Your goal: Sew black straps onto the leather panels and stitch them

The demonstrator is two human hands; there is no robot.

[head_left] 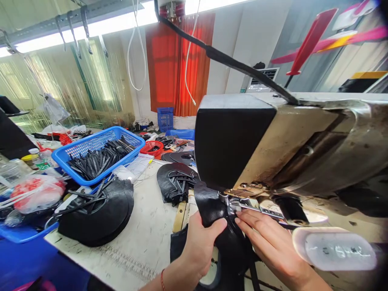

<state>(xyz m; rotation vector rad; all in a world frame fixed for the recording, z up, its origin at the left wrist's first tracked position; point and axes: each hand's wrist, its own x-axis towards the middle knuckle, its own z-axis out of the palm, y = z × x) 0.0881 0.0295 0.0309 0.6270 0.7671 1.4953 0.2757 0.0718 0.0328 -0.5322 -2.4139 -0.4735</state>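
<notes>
A black leather piece (209, 202), curved and glossy, lies under the needle area of a sewing machine (236, 141). My left hand (200, 242) grips its near left part, thumb on top and the other fingers mostly hidden beneath. On the other side, my right hand (269, 242) rests with fingers stretched out, their tips at the leather beside the presser foot (232, 205). More black material hangs below, between my hands. Whether the needle is down in the leather I cannot tell.
Left on the white table (145, 226) lies a stack of black leather pieces (100, 214); another stack (176, 182) sits behind the machine. A blue basket (98, 155) holds black strips. A small red basket (151, 148) stands farther back. A whitish translucent plate (336, 248) juts out above my right wrist.
</notes>
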